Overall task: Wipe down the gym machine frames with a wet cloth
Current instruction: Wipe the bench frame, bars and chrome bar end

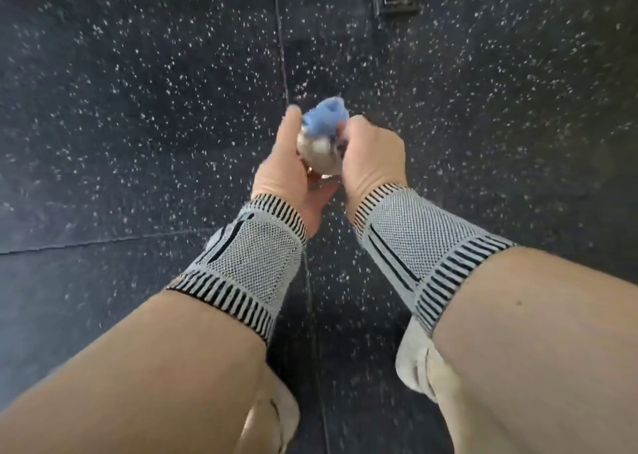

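Above the speckled black floor (138,108), the left hand (293,177) and right hand (374,158) both curl around a blurred shiny metal object (317,155), with the bunched blue cloth (326,115) pinched between them on top.

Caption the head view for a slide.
Both hands, left and right, grip a blue cloth over speckled gym flooring.

- Looking soft and fuzzy, matt: blue cloth (326,115).
- Gleaming glossy and smooth, like polished metal: rounded silver object (317,156).
- Showing ribbed knit fabric: grey wrist sleeves (255,260).
- Appearing matt, grainy, white-flecked rubber: dark floor (138,108).
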Demonstrator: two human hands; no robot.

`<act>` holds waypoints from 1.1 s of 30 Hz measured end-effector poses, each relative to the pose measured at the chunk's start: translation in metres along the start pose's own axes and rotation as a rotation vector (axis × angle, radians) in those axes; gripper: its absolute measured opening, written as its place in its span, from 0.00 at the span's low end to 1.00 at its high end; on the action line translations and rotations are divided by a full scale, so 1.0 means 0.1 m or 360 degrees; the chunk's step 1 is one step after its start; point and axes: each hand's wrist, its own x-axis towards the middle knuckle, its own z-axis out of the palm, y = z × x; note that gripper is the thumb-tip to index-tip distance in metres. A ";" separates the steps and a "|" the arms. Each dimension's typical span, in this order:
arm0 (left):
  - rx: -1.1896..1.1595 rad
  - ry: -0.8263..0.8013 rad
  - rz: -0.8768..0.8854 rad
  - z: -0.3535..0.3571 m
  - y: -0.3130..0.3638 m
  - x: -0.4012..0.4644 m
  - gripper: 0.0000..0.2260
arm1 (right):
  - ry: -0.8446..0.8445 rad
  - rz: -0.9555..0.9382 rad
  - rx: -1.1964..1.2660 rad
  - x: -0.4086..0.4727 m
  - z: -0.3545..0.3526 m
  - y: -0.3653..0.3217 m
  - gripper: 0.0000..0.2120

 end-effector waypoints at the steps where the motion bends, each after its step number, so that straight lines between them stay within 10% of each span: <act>1: -0.0038 -0.0019 -0.0053 -0.01 -0.04 -0.15 0.22 | 0.0069 0.0051 0.0071 -0.12 -0.09 0.01 0.18; 12: 0.0373 0.0003 -0.0008 0.00 0.16 -1.68 0.10 | -0.0107 0.0284 0.0108 -1.45 -0.72 -0.54 0.08; 24: 0.0180 -0.0005 0.0208 0.16 1.03 -3.83 0.06 | -0.0774 -0.0150 -0.0199 -3.10 -1.29 -1.97 0.03; 33: 0.0767 -0.0006 0.0914 0.42 1.67 -5.54 0.10 | -0.0787 -0.0810 -0.0561 -4.42 -1.65 -3.25 0.07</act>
